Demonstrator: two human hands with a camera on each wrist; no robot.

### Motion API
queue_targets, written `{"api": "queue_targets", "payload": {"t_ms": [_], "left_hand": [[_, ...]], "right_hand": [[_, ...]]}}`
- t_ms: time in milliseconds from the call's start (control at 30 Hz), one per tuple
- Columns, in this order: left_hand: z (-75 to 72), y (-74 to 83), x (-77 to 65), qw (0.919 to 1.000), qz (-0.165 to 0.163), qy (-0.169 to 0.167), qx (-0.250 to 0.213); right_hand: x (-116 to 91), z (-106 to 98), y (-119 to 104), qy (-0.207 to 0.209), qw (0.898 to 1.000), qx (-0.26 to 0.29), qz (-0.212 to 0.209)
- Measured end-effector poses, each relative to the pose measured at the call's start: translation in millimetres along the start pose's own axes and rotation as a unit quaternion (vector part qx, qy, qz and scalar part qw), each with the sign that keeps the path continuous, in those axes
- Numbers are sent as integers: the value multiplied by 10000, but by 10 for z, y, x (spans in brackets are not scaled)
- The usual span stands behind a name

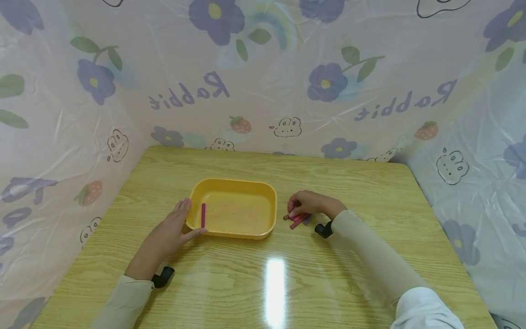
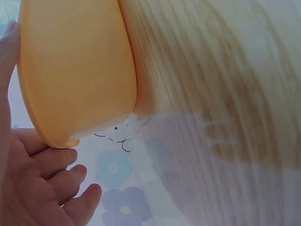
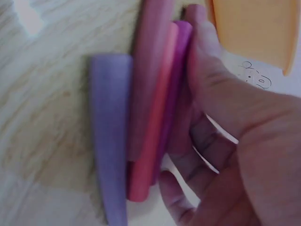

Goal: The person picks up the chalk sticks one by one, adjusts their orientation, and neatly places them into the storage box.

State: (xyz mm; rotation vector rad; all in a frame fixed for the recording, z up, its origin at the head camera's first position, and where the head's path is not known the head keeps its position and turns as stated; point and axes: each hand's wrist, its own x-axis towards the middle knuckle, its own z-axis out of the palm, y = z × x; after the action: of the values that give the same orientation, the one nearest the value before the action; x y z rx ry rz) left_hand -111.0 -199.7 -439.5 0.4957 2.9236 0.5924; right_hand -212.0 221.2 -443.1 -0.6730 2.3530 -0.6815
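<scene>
A shallow yellow plastic tray (image 1: pixel 234 231) sits on the wooden table. My left hand (image 1: pixel 168 233) holds its left end, thumb along the near rim and fingers at the far-left side. Inside, close to that end, lies one magenta crayon-like stick (image 1: pixel 203 215). To the right of the tray, my right hand (image 1: pixel 310 203) reaches down to a small bunch of similar sticks. Its thumb and fingers pinch a dark pink stick (image 3: pixel 180 134) at the bunch's edge. Beside it lie a purple stick (image 3: pixel 178 61), a coral stick (image 3: pixel 157 113), a dusty-pink stick (image 3: pixel 148 70) and a lavender stick (image 3: pixel 112 122).
The wooden table (image 1: pixel 230 283) reaches back to a plastic sheet (image 1: pixel 263 100) printed with flowers and rabbits, which also hangs at both sides. A black wrist mount (image 1: pixel 163 277) is on the left wrist, another mount (image 1: pixel 323 229) on the right.
</scene>
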Motion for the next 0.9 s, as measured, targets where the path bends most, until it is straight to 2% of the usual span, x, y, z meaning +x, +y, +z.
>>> {"api": "queue_targets", "payload": {"t_ms": [67, 233, 500, 633, 900], "left_hand": [[-2, 7, 1, 10000, -5, -4, -3], [-6, 20, -1, 10000, -37, -18, -20], [-2, 16, -12, 10000, -38, -27, -40], [9, 7, -11, 10000, -30, 1, -27], [10, 1, 6, 10000, -12, 7, 58]], "right_hand": [[-14, -6, -10, -157, 9995, 256, 41], [-57, -34, -32, -385, 9991, 188, -55], [-119, -81, -63, -364, 9992, 117, -99], [-135, -87, -59, -190, 9996, 167, -107], [-141, -139, -10, 442, 9984, -266, -220]]}}
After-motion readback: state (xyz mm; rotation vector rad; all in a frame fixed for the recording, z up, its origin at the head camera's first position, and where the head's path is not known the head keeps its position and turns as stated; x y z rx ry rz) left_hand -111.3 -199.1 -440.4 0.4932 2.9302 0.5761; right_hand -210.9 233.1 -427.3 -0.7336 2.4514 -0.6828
